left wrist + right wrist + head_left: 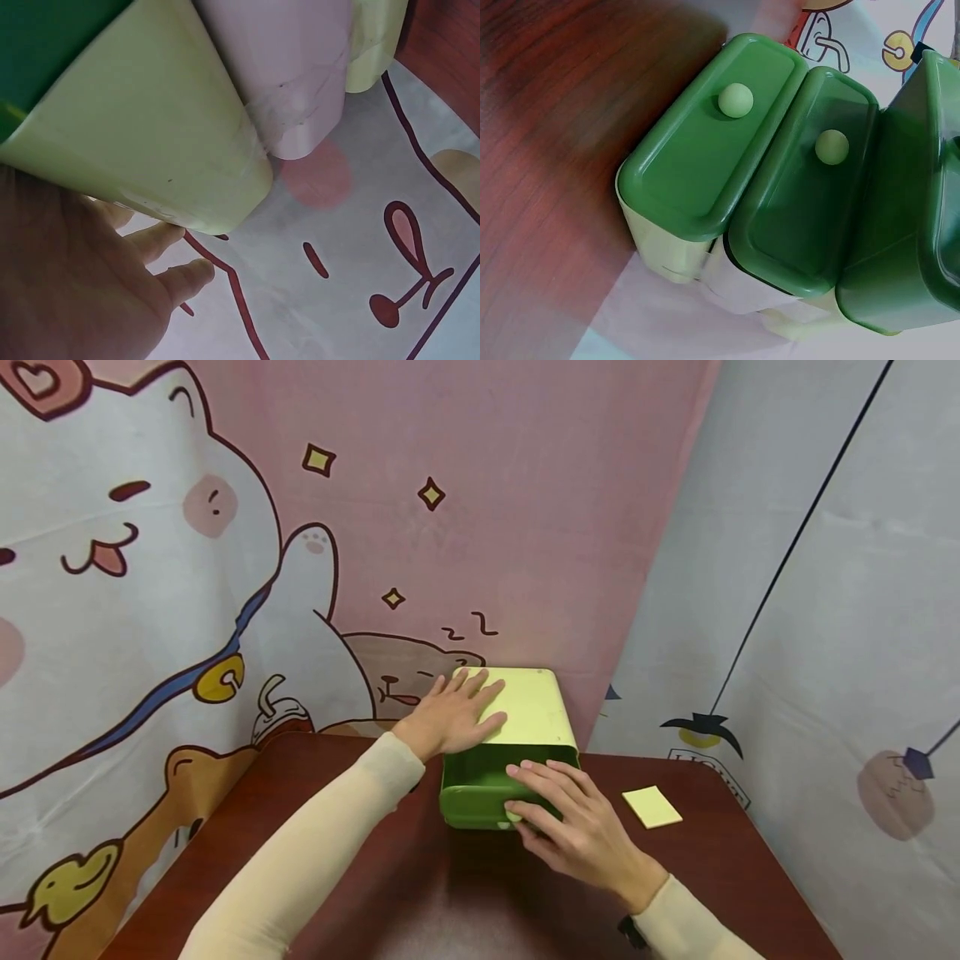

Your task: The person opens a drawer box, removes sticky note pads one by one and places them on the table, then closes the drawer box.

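A small stacked drawer cabinet (525, 706) has a pale yellow top and green drawers, the topmost one pulled partly out. My left hand (453, 714) rests with spread fingers on the cabinet's left top edge; in the left wrist view its fingertips lie along the pale shell (165, 127). At the front of the open top drawer (472, 806), my right hand (577, 827) has thumb and index finger at the round knob (513, 816), pinching it. Its other fingers reach over the drawer's rim. In the right wrist view the hand is out of sight; two lower drawers (705, 165) sit pushed in.
A yellow square sticky-note pad (652, 807) lies right of the cabinet on the dark red-brown table (360, 893). Cartoon-printed cloth (525, 527) hangs behind the table and along its sides. A pink middle shell (292, 67) shows between the cabinet's pale ones.
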Motion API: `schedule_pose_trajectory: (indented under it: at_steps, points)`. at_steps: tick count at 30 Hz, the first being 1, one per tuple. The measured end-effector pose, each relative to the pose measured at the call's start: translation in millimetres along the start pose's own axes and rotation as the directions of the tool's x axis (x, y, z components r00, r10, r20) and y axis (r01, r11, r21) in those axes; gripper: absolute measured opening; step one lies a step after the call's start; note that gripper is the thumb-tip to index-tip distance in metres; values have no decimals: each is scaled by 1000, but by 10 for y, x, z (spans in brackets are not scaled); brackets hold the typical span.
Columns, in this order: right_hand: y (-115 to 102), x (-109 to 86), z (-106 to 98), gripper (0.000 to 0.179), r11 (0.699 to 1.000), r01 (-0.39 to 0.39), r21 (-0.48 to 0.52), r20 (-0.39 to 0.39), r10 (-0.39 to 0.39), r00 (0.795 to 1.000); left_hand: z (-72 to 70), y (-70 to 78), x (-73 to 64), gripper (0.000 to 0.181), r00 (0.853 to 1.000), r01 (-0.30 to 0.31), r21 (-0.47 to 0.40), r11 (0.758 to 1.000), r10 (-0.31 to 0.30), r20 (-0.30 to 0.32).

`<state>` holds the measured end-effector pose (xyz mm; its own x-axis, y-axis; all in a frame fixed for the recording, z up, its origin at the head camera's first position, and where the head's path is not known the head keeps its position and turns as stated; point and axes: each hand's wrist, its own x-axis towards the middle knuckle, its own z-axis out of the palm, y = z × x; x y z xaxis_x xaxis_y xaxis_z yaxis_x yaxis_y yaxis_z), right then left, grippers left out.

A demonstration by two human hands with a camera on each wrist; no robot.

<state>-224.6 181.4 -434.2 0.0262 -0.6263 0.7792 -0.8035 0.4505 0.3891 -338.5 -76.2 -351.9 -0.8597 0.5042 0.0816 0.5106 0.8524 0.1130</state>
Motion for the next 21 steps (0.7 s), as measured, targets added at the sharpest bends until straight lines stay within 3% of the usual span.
schedule_pose_trajectory:
  at_steps: [21]
  points:
    - [190, 14, 162, 23, 998, -64, -25, 30, 64, 997, -43, -38, 27, 79, 1000, 4, -53, 999, -3, 20]
